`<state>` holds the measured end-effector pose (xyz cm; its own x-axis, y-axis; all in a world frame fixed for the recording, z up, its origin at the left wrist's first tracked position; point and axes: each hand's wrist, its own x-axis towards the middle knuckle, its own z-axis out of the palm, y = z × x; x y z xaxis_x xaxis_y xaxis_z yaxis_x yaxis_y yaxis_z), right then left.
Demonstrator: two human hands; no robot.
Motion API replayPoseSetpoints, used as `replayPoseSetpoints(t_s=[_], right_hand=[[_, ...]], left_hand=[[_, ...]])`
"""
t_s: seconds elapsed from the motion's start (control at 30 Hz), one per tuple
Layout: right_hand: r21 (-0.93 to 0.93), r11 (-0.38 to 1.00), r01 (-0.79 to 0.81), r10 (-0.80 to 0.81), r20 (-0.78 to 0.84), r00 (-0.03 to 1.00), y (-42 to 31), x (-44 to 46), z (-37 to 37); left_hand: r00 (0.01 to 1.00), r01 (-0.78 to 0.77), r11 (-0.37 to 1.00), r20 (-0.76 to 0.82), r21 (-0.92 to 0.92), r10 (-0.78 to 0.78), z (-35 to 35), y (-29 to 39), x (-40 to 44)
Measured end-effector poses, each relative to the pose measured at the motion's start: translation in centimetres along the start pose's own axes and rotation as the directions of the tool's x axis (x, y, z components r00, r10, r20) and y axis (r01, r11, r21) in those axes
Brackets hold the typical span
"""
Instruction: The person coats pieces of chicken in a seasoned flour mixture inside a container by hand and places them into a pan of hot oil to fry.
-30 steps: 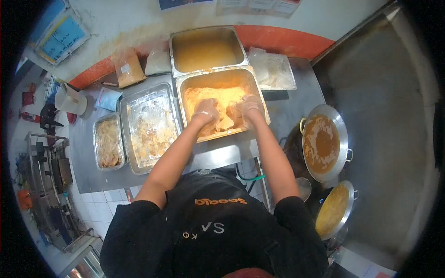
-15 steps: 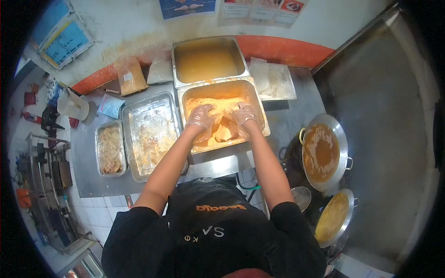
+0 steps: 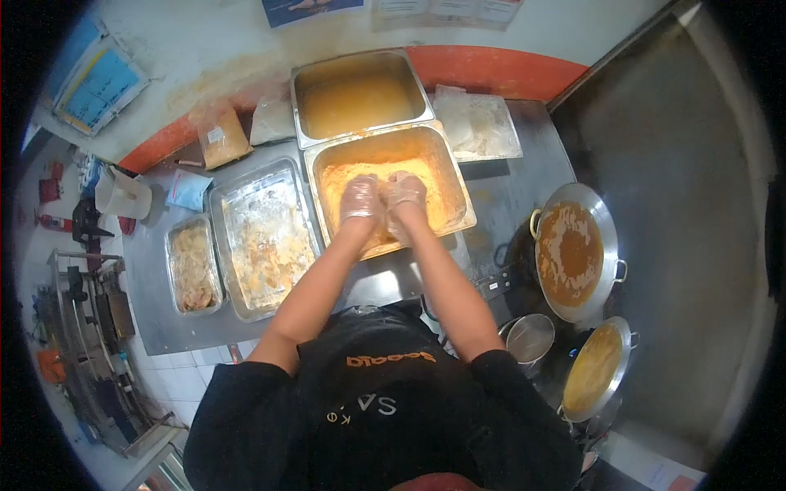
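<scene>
Clear plastic gloves cover both my hands, which are inside a deep metal pan (image 3: 454, 176) holding an orange, flour-like coating (image 3: 344, 173). My left hand (image 3: 360, 199) is curled down into the coating, left of the pan's middle. Right beside it, almost touching, my right hand (image 3: 404, 192) is curled downward too. Both sets of fingers point away from me and look closed, but what lies under them is hidden. Behind this pan stands a second metal pan (image 3: 296, 98) with cloudy yellow-orange liquid (image 3: 356, 100).
To the left are a flour-smeared clear tray (image 3: 219, 204), a smaller tray of pale food pieces (image 3: 193, 266) and a white jug (image 3: 123, 196). A white tray (image 3: 508, 135) sits back right. Two wide pans of bubbling oil (image 3: 569, 254) (image 3: 594, 372) and a strainer (image 3: 530, 338) are at right.
My hands have come together from either side of the pan and now sit side by side near its middle. The view has shifted slightly.
</scene>
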<state>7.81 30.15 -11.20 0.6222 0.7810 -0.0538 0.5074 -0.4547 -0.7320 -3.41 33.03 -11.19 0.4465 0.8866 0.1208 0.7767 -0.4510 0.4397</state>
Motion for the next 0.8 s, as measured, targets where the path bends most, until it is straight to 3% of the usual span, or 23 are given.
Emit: replayPoseSetpoints(t_s=[0.03, 0.1, 0.13, 0.2, 0.27, 0.33, 0.37, 0.4, 0.47, 0.5, 0.53, 0.6, 0.63, 0.67, 0.73, 0.77, 0.8], right_hand=[[0.013, 1.0, -0.019, 0.017, 0.121, 0.993, 0.6, 0.8, -1.5], [-0.026, 0.998, -0.056, 0.061, 0.334, 0.94, -1.3, 1.0, -4.7], [-0.024, 0.998, -0.063, 0.067, 0.342, 0.937, -0.9, 0.7, -3.0], [-0.163, 0.976, 0.145, -0.128, 0.11, 0.986, -0.3, 0.6, 1.5], [-0.143, 0.984, 0.103, -0.08, 0.163, 0.983, -1.4, 0.8, -0.9], [-0.236, 0.969, 0.08, -0.01, 0.285, 0.958, -1.1, 0.7, -2.1], [-0.314, 0.922, 0.228, -0.17, 0.2, 0.965, -1.3, -0.4, 0.2], [-0.314, 0.922, 0.225, -0.166, 0.205, 0.965, -0.9, -0.7, 0.3], [-0.117, 0.991, -0.059, 0.087, 0.25, 0.964, -4.2, -1.0, -3.0], [-0.236, 0.972, 0.0, 0.048, 0.196, 0.979, -2.3, 0.5, -2.2], [-0.237, 0.972, -0.002, 0.048, 0.191, 0.98, -2.5, 0.3, -2.2], [-0.045, 0.997, -0.063, 0.07, 0.164, 0.984, -2.8, -1.1, -1.7], [-0.125, 0.992, 0.023, 0.002, 0.193, 0.981, -2.8, -0.8, -1.8], [-0.119, 0.993, 0.017, 0.006, 0.185, 0.983, -3.2, -0.4, -2.7], [-0.093, 0.992, -0.085, 0.11, 0.302, 0.947, -3.3, 0.0, -4.9], [-0.018, 0.995, -0.099, 0.1, 0.27, 0.958, -2.7, -0.5, -3.5], [0.058, 0.993, -0.107, 0.09, 0.238, 0.967, -2.1, -0.9, -2.2]], left_hand=[[1.0, -0.005, 1.0, 0.008, 0.002, 0.005, -0.7, -0.8, 0.0], [0.987, 0.137, 0.987, 0.092, -0.081, -0.129, -2.9, -2.0, 0.3], [0.986, 0.142, 0.987, 0.1, -0.076, -0.135, -1.9, -1.4, -0.2], [0.996, 0.049, 0.995, -0.076, -0.088, -0.056, 0.5, 0.8, -1.1], [0.998, -0.007, 0.998, -0.067, -0.064, 0.003, -1.5, 0.1, -0.4], [0.988, 0.121, 0.989, -0.083, -0.085, -0.128, -2.4, -0.5, -0.2], [0.956, -0.009, 0.984, -0.292, -0.178, -0.044, -0.3, 0.7, -1.3], [0.957, -0.004, 0.984, -0.286, -0.178, -0.047, 0.0, 0.2, -1.7], [0.997, -0.017, 0.994, -0.07, -0.112, 0.009, -2.1, 0.8, -0.8], [0.997, -0.021, 0.993, -0.071, -0.115, 0.013, -2.7, 1.5, -0.7], [0.998, 0.032, 0.989, -0.042, -0.147, -0.038, -3.3, 2.4, -0.7], [0.989, 0.149, 0.968, 0.032, -0.201, -0.145, -3.8, 3.6, -1.5], [0.999, -0.039, 0.998, -0.033, -0.044, 0.037, -3.2, 2.6, -1.1], [0.998, -0.049, 0.998, -0.03, -0.04, 0.048, -3.8, 1.9, -0.5], [0.994, 0.101, 0.995, 0.038, -0.023, -0.1, -4.5, 1.0, 0.0], [0.916, -0.16, 0.984, -0.383, -0.072, 0.121, -3.1, 2.2, -1.3], [0.997, 0.071, 0.993, -0.019, -0.095, -0.073, -1.9, 2.9, -1.2]])
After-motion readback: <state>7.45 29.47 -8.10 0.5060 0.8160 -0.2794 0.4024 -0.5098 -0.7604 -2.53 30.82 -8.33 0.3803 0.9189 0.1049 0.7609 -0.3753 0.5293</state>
